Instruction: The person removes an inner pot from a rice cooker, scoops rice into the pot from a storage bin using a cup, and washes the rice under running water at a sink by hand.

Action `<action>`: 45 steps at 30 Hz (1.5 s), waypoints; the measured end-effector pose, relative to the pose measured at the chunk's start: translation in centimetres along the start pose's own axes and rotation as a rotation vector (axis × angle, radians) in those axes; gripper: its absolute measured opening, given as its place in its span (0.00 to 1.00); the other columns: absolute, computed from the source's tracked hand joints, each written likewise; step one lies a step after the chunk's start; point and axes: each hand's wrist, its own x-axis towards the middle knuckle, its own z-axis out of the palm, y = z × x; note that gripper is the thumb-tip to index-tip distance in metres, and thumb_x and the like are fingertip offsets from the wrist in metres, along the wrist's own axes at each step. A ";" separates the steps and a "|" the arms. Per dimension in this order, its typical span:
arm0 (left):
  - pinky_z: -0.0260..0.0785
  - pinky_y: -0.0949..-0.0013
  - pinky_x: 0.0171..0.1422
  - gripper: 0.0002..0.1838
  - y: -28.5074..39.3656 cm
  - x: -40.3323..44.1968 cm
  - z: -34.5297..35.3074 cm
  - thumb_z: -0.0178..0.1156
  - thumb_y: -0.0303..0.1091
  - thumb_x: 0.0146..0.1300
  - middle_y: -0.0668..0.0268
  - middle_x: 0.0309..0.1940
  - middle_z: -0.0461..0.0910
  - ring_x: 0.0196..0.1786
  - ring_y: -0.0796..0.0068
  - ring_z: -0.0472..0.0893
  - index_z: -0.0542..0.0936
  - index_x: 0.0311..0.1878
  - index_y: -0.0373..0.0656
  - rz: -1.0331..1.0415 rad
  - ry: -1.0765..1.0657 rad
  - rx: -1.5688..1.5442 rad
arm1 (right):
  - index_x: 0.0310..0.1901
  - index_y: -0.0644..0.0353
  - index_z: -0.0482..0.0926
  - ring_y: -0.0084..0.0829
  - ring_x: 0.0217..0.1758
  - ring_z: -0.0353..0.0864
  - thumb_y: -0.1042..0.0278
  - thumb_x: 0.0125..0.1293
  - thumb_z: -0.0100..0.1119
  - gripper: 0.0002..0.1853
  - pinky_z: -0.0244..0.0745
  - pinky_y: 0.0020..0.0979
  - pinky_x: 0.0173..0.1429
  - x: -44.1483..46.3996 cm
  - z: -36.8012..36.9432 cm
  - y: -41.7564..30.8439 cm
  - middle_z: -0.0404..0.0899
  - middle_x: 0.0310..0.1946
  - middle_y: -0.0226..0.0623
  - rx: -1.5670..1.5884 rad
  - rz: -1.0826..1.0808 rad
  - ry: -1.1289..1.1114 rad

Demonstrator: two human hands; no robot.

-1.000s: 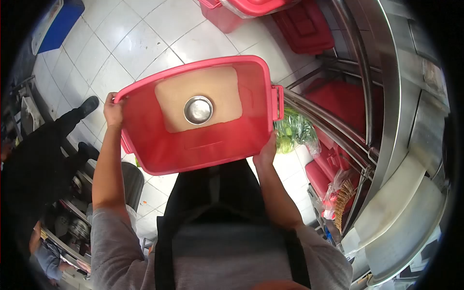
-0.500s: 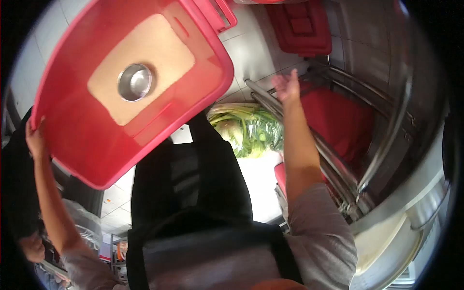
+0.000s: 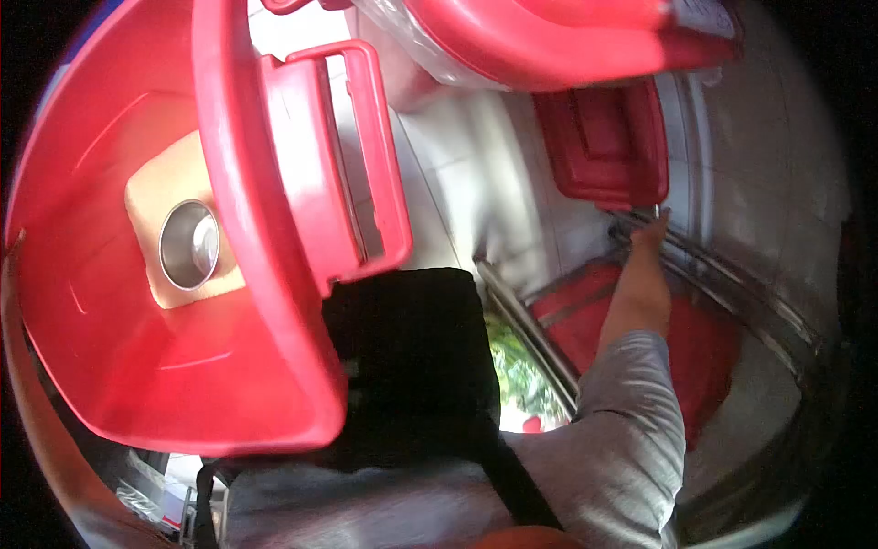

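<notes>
A large red plastic tub (image 3: 293,366) tilts across the left side. Low in it lies a pale tan mass (image 3: 165,197), too smooth in this view to name, with a round metal cup (image 3: 190,245) on it. At the far left edge, my left hand (image 3: 16,245) is closed on the tub's rim, only partly visible. My right arm stretches forward, and my right hand (image 3: 649,231) is at the lower corner of a red lid (image 3: 599,137) leaning against the tiled wall. Its fingers look closed on the lid's edge, partly hidden.
Metal rails (image 3: 732,279) run along the right, over a red surface (image 3: 590,316). Another red plastic container (image 3: 549,41), with clear plastic wrap, stands at the top. Bagged green vegetables (image 3: 526,371) lie below the rails.
My right hand has moved forward from open air to the leaning lid. The tub has shifted left and lower in view, its handle now showing, while the camera has turned.
</notes>
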 end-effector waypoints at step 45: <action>0.66 0.55 0.61 0.40 10.8 -34.6 -11.0 0.57 0.15 0.40 0.58 0.55 0.71 0.57 0.58 0.72 0.61 0.63 0.40 -0.545 -0.783 -1.854 | 0.51 0.53 0.77 0.53 0.67 0.57 0.65 0.52 0.63 0.21 0.47 0.50 0.69 -78.2 11.6 -26.2 0.62 0.63 0.49 -0.819 -1.280 -0.330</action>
